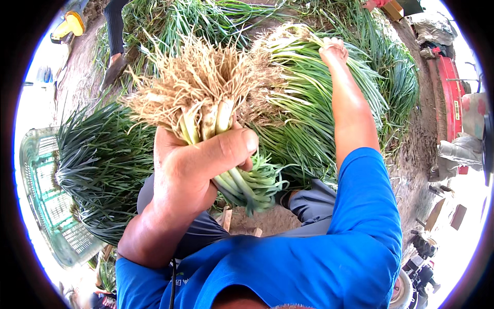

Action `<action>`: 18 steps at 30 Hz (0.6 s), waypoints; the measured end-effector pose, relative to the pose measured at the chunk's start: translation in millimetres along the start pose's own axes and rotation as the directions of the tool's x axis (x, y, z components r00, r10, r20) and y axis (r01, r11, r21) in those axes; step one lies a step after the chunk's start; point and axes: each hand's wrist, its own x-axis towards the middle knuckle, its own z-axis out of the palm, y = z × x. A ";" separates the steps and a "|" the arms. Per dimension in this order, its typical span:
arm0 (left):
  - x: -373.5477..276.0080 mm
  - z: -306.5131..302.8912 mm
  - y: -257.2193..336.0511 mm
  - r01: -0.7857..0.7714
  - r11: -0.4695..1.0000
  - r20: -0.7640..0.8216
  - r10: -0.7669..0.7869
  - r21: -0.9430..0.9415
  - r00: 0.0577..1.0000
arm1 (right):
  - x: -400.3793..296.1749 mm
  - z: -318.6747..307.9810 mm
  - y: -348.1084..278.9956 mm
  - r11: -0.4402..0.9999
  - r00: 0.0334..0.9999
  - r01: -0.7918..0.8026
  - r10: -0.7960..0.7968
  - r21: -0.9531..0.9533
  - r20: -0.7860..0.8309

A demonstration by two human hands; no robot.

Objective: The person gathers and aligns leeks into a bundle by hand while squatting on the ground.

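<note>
My left hand (208, 162) is closed around a bunch of leek-like allium plants (210, 119), raised close to the camera. Its tangled tan roots point away from me, and its green leaves bend back below my fist. Farther off, my right hand (333, 50) reaches over a heap of the same plants (305, 81). Its fingers are curled on pale stalks near the heap's root end. The roots in this heap lie to the left and the long leaves trail to the right.
At left, darker allium bundles (112, 166) lean over a green plastic crate (46, 193). More plants (208, 19) cover the ground ahead. Another person's leg (114, 31) is at upper left, and a person's hand (370, 4) at upper right. Red machinery (449, 96) stands right.
</note>
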 end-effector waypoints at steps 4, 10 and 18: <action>-3.7 -6.7 0.3 -0.012 0.997 -0.006 0.012 0.070 1.000 | -8.4 -18.7 12.3 0.987 0.988 -0.001 0.026 0.164 -0.149; -6.5 -18.3 0.3 -0.046 0.999 -0.020 0.046 -0.001 0.999 | -15.1 -63.2 26.0 0.997 0.962 -0.034 0.051 0.069 -0.269; -5.9 -24.2 6.8 -0.065 0.997 -0.004 0.065 0.031 0.998 | 5.0 -87.3 -99.2 0.767 0.769 0.638 -0.634 -0.064 0.073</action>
